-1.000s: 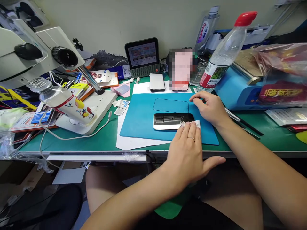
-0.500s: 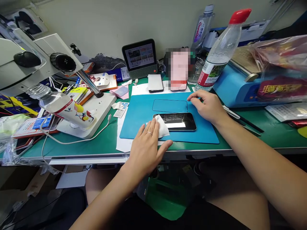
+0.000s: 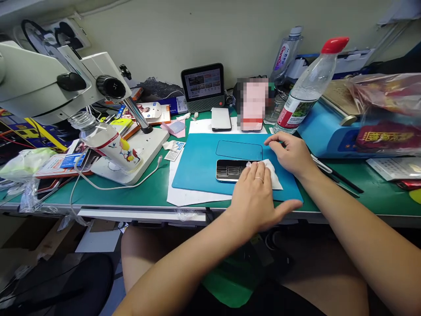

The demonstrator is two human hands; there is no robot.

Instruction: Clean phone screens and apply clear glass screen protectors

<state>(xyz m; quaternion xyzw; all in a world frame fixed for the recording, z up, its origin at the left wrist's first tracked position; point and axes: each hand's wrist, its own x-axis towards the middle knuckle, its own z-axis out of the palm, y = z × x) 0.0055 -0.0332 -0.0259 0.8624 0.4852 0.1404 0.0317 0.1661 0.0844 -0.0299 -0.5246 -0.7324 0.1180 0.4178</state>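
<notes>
A phone lies face up on a blue work mat, its dark glossy screen reflecting lines. My left hand lies flat over its right half, fingers together and outstretched, thumb spread to the right. Under those fingers a white wipe is pressed on the screen, its corner sticking out at the right. Behind the phone rests a clear, phone-shaped sheet with a thin black border. My right hand is on the mat's right side, fingers loosely bent and index tip beside the sheet's right corner. I see nothing in it.
A microscope and a bottle with fruit print stand left, near a white cable. At the back are a smart display and a white phone-sized slab. A red-capped bottle, blue machine and tweezers are right.
My left hand has slid the wipe rightward across the phone, uncovering its left end. My right hand stays beside the clear sheet. The camera view has shifted slightly.
</notes>
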